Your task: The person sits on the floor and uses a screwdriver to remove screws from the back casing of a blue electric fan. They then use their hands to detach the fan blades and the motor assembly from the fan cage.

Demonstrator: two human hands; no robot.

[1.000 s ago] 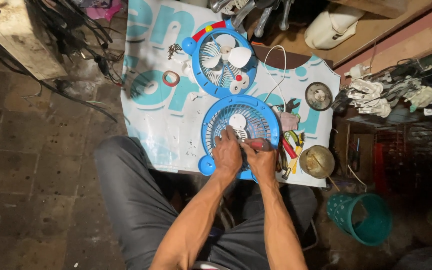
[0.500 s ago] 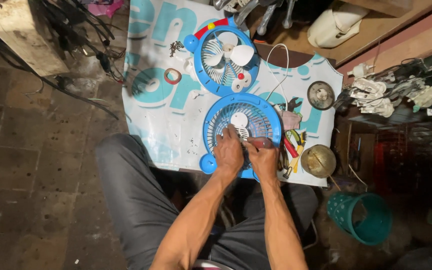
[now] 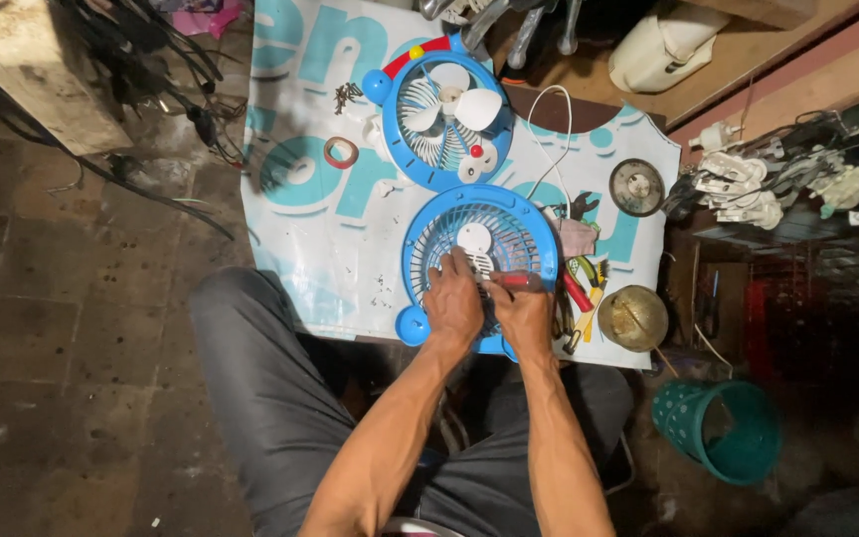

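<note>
A blue round fan grille (image 3: 489, 234) with a white centre lies on a white and teal printed sheet (image 3: 320, 229) in front of my knees. My left hand (image 3: 454, 298) presses on the grille's lower part, fingers spread over the ribs. My right hand (image 3: 521, 306) sits beside it and grips a red-handled tool (image 3: 514, 281) laid across the grille. Behind it lies the other blue fan half (image 3: 444, 117) with white blades.
Red and yellow hand tools (image 3: 581, 293) lie right of the grille. A brass bowl (image 3: 632, 317), a round metal part (image 3: 636, 186), a teal bucket (image 3: 720, 433), a red ring (image 3: 341, 152) and tangled black cables (image 3: 151, 70) surround the sheet.
Both hands stay on the grille with only small shifts. The view has tilted slightly.
</note>
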